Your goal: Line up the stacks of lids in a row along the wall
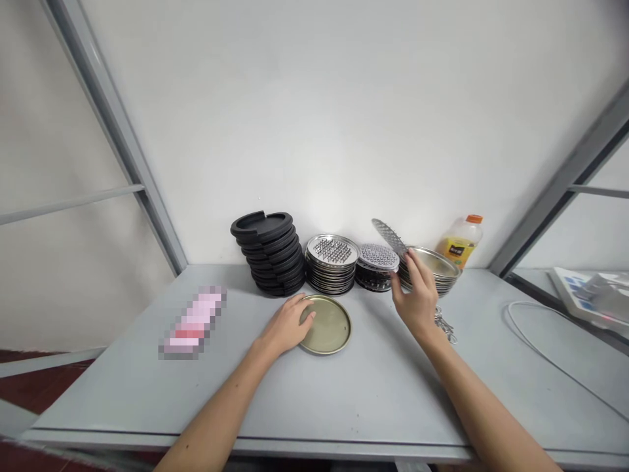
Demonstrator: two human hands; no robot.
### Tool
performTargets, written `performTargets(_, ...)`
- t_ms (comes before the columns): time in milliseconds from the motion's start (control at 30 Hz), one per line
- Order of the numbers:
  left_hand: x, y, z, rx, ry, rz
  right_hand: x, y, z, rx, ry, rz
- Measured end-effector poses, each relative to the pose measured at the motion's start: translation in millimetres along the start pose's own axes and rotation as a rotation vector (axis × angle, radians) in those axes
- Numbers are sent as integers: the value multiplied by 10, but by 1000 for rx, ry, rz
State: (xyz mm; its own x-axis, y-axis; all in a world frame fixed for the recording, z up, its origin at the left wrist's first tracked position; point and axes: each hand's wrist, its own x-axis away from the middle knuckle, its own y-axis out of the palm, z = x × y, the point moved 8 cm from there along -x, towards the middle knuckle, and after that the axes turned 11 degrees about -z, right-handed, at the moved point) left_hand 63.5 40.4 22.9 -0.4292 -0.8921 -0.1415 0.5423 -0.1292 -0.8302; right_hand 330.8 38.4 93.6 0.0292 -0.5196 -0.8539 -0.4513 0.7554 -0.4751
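Note:
My left hand (289, 324) grips the left rim of a shallow, round gold-coloured metal lid (328, 326) lying flat on the table, its thumb reaching over the inside. Pinched in my right hand (417, 296) is a thin round grater disc (389, 236), tilted and raised off the table. Just behind and left of that hand is a pile of similar grater discs (377, 255). To its right stands a stack of round metal lids (437, 263), partly hidden by the hand. Behind the flat lid is another stack, topped by a lid with a grater disc (333, 252) inside.
A tall stack of black rings (268, 255) stands at the back left. A bottle with an orange cap (462, 241) is at the back right. Small metal hooks (445, 326) lie beside my right wrist. A white cable (535, 341) crosses the right side; a blurred pink item (194, 324) lies left.

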Motion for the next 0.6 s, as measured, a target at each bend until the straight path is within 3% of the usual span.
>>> performTargets(133, 4, 12, 1, -20, 1, -13, 29, -132, -78, -112, -35, 112)
performTargets(267, 7, 13, 4, -37, -1, -12, 53, -177, -223, -243, -84, 111)
performTargets(433, 4, -4, -8, -8, -12, 2, 108, -253, -348, -231, -69, 109)
performTargets(600, 5, -19, -4, 8, -9, -2, 136, -374, -502, -284, -164, 186)
